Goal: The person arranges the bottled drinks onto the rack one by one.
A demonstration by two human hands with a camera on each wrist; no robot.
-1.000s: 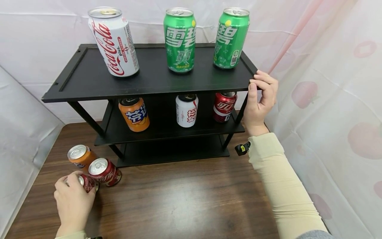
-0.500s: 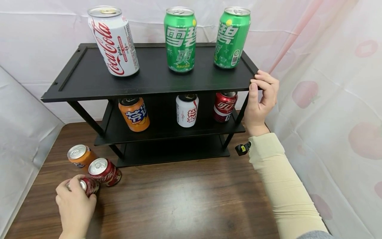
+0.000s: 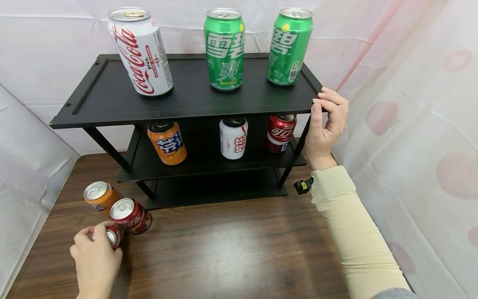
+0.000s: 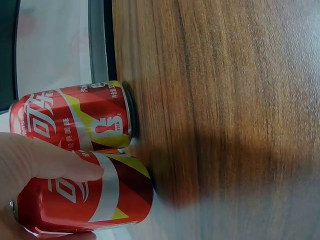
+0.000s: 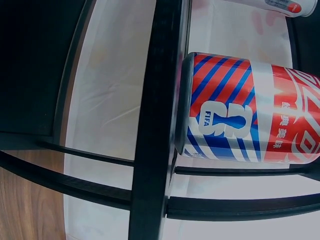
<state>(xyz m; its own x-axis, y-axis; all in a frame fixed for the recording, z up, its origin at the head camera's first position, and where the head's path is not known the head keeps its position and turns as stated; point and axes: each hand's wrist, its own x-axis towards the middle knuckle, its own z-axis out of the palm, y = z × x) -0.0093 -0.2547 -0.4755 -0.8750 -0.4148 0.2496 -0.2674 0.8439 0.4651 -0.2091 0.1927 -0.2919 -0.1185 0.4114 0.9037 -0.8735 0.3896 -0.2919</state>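
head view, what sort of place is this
Probably a makeshift filming corner: pink-printed white sheeting hangs behind and beside a black three-tier rack bearing soft-drink cans on its upper two tiers, set on a wood-grain surface.

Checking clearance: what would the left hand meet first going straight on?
Likely the orange cylindrical metal can, though the held red metal can might brush the neighbouring red metal can first; depth there is unclear.

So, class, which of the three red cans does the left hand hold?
The left hand grips the front can; the second can stands behind it, the third can on the middle shelf, both unheld.
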